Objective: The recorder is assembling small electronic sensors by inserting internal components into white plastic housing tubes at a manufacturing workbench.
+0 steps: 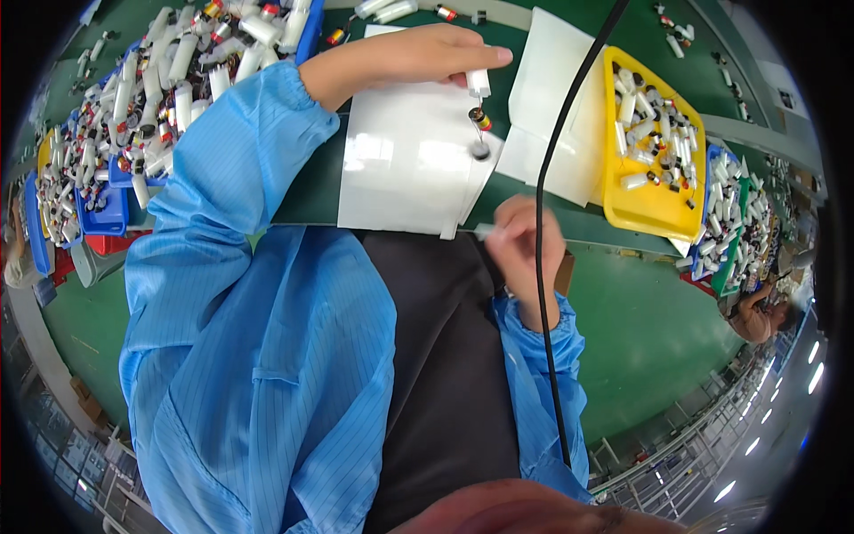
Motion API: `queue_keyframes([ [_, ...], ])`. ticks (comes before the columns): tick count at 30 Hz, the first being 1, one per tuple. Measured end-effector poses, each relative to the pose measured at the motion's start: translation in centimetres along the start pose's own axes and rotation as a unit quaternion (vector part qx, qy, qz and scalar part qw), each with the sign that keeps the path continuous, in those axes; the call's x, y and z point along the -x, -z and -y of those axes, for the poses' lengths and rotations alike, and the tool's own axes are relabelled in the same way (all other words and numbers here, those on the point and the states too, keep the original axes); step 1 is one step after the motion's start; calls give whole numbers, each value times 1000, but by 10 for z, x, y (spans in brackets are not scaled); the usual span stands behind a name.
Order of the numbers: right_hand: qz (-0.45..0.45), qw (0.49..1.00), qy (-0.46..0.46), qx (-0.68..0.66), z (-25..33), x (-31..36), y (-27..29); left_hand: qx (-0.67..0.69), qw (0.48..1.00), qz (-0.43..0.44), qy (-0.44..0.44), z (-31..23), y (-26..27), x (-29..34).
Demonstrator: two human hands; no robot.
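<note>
My left hand point(436, 55) reaches over the bench and grips a short white plastic tube point(479, 83) between thumb and fingers. Below the tube hangs a small red, yellow and black cylindrical part point(480, 118). Under that is a round black piece point(479, 150), over the white sheets point(400, 160). At the bench's near edge, my right hand point(527, 240) is blurred, its fingers curled together. A small whitish bit point(487, 230) shows at its fingertips, too smeared to name.
A yellow tray point(610, 133) of similar tubes stands right of more white sheets point(560, 116). Blue bins point(310, 31) heaped with parts lie left. A black cable point(544, 178) hangs in front of the view. Another person point(756, 320) sits far right.
</note>
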State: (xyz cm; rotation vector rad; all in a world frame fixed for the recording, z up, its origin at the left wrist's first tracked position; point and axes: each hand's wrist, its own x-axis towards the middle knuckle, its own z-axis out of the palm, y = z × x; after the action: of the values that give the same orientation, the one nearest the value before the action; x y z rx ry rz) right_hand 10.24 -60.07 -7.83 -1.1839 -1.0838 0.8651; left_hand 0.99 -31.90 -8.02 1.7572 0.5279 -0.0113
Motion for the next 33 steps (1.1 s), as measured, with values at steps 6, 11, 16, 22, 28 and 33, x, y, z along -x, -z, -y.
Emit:
queue_keyframes([
  [6,-202,977,63,4,-12,-93,11,485,868,-102,20,-35,14,5],
  [11,-137,944,223,200,-10,-165,-42,628,773,-87,-41,-24,39,7],
  [16,-85,945,258,183,-47,-184,-48,684,719,-125,9,-32,38,7],
  [22,-102,979,118,-129,-46,-188,-38,633,772,-55,-28,-32,30,8],
  [28,-122,982,139,-31,-44,-184,-33,538,837,-9,-97,-26,24,6],
  [33,-142,979,123,-84,-42,-187,-28,419,901,-33,-108,-26,25,8],
])
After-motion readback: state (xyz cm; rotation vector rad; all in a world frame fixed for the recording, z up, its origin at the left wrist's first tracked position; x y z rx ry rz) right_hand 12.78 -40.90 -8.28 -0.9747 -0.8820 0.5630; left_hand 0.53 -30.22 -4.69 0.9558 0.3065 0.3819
